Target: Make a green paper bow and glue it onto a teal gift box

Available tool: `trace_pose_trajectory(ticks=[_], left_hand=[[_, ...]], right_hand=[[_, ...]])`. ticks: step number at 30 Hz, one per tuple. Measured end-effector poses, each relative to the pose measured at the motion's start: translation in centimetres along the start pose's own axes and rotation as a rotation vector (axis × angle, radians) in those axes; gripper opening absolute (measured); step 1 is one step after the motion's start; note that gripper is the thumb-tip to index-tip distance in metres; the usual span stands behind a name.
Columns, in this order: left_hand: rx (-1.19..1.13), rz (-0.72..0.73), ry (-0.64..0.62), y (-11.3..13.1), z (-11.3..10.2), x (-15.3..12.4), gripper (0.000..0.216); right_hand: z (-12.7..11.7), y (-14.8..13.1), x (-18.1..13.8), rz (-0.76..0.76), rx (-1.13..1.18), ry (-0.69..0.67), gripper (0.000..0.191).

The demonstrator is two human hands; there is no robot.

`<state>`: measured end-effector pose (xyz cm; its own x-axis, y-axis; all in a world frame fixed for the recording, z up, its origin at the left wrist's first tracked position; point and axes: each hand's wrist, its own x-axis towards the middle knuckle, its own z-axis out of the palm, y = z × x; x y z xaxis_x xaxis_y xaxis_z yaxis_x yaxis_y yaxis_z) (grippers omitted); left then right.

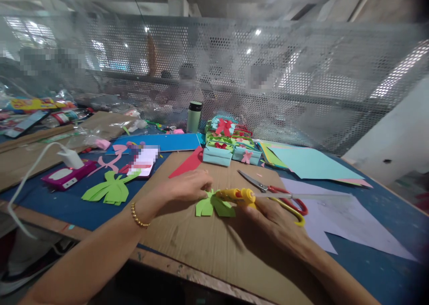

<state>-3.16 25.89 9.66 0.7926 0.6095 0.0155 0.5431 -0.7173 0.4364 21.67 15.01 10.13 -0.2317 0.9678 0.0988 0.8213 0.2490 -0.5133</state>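
Note:
My left hand (192,184), with a gold bead bracelet at the wrist, presses its closed fingers on the top of a light green paper bow (224,207) lying on the brown cardboard (181,227). In my right hand (275,218) is a yellow hot glue gun (237,195), its nozzle pointing left at the bow's middle. A long clear glue stick (315,197) sticks out of its back. Just beyond the gun lie scissors (252,179) with red handles, blades apart. Part of the bow is hidden under my left fingers.
Small blue and green paper boxes (217,156) with bows stand behind the cardboard, near a green bottle (194,117). More green paper bows (109,190), a phone (146,160) and a purple power strip (69,176) with a white cable lie left. Blue sheets (321,162) and lilac paper (362,220) lie right.

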Motion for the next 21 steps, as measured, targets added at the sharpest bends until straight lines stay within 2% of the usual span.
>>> trace_pose_trajectory(ticks=[8,21], left_hand=[[0.032,-0.016,0.0,0.1,0.1,0.2,0.011],[0.04,0.002,0.035,-0.2,0.0,0.0,0.014]], right_hand=[[-0.2,0.1,-0.4,-0.019,0.069,-0.004,0.055],[-0.3,-0.6,-0.5,-0.032,0.042,0.039,0.048]])
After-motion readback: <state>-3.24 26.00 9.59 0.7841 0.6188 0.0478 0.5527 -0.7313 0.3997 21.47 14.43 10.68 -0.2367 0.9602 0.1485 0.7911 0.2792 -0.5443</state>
